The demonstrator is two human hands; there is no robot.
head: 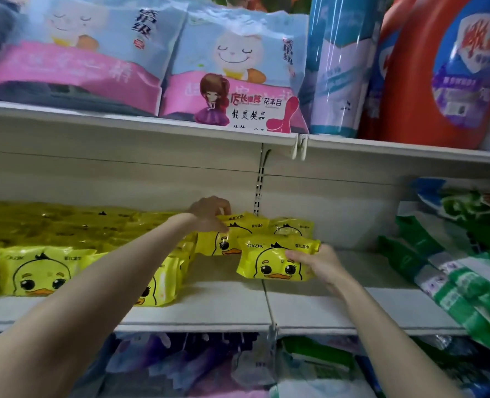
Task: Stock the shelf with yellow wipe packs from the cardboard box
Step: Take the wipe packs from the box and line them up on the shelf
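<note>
1. Holding the front wipe pack [272, 262] by its right end, the right hand [318, 264] lays its thumb across the printed face, and its other fingers are hidden behind. The pack stands upright over the middle shelf [209, 311]. Whether it rests on the board or hangs just above it cannot be told.
2. The left hand [209, 214] reaches to the back, its fingers curled down and pinching the top edge of the rear wipe pack [238, 237].
3. Handling, as judged: these are soft film pouches, light, glossy and probably slippery. The body yields, so a hold across a short end or along the sealed top seam looks soundest. They are not fragile.
4. Count, right group: three yellow packs, namely the front one, the rear one and a third wipe pack [292, 226] just beside the rear one.
5. Count, left group: three duck faces at the shelf front, one partly behind the left forearm. The blurred yellow mass behind them cannot be counted.
6. The cardboard box is not in view.
</note>
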